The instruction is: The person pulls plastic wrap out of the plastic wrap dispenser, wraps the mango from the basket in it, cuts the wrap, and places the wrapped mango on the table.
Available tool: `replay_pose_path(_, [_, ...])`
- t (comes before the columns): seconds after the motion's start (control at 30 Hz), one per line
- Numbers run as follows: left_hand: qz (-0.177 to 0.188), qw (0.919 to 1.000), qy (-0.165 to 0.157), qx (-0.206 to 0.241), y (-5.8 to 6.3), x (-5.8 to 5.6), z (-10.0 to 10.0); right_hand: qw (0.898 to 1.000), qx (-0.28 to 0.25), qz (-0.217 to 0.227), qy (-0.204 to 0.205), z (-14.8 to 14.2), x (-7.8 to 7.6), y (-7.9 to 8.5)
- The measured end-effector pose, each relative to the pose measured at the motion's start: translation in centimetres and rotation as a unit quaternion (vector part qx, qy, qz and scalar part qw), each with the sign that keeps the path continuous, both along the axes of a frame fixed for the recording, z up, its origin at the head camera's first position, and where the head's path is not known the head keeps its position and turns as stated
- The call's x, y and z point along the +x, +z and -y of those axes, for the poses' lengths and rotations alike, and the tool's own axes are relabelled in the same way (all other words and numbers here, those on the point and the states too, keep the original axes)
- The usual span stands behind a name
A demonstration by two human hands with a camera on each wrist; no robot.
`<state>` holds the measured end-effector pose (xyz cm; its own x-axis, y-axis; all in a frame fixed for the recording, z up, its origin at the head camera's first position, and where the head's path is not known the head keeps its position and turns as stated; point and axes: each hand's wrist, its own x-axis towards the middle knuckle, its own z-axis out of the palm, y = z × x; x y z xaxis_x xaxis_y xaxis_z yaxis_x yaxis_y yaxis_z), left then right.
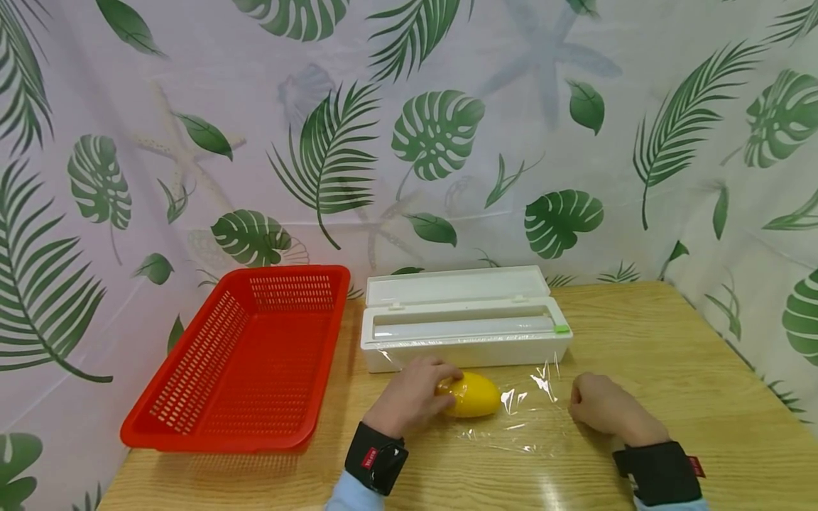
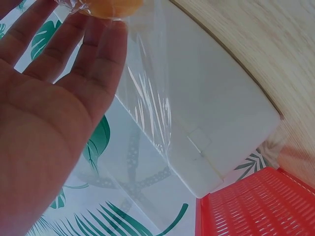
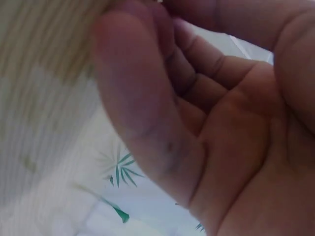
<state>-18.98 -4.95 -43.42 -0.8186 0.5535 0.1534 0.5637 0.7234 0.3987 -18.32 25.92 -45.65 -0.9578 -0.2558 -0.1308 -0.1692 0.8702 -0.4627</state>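
A smooth yellow oval fruit (image 1: 477, 394) lies on a sheet of clear cling film (image 1: 527, 419) in front of the white dispenser box. My left hand (image 1: 415, 396) grips the fruit's left end, thumb on the near side and fingers over the far side. In the left wrist view the fruit (image 2: 115, 7) shows at the top edge beyond the fingertips, with shiny film close by. At the film's right edge, my right hand (image 1: 607, 408) has curled fingers and pinches the film. The right wrist view shows the bent fingers (image 3: 133, 73) near the tabletop, their tips partly hidden.
The white cling film box (image 1: 466, 355) stands at the back with its lid raised and the film roll (image 1: 463, 328) inside. A red perforated basket (image 1: 319, 397) sits on the left. Behind the wooden table (image 1: 639, 326) hangs a leaf-patterned cloth (image 1: 498, 99).
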Motion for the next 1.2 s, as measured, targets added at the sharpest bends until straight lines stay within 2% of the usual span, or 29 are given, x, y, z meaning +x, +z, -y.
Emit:
replay_pose_path(0.1, [0.0,1.0,0.0,0.001,0.0,0.0,0.0,1.0,-0.008,-0.008,0.002,0.4,0.0,-0.1])
replay_pose_path(0.27, [0.002,1.0,-0.002,0.003,0.0,0.0,0.0,0.998,-0.042,0.028,-0.023,0.7,0.0,0.1])
replay_pose_path(0.37, [0.001,1.0,-0.002,0.003,0.0,0.0,0.0,0.997,-0.057,0.043,-0.013,1.0,-0.2,0.3])
replay_pose_path(0.6, [0.0,1.0,-0.003,0.001,0.0,-0.1,-0.1,0.986,-0.117,0.104,0.057,1.5,-0.2,0.4])
replay_pose_path(0.73, [0.001,1.0,-0.004,0.001,0.0,-0.1,-0.1,0.983,-0.112,0.096,0.11,1.3,0.0,0.5])
replay_pose_path(0.9, [0.003,1.0,-0.003,-0.002,0.1,-0.1,-0.1,0.978,-0.116,0.093,0.149,1.0,0.2,1.0])
replay_pose_path(1.03, [0.004,1.0,-0.003,0.001,0.1,-0.1,-0.1,0.968,-0.144,0.138,0.154,1.0,0.4,1.9])
replay_pose_path(1.2, [0.002,1.0,-0.004,0.003,0.1,-0.1,-0.1,0.949,-0.194,0.193,0.156,1.1,0.5,2.5])
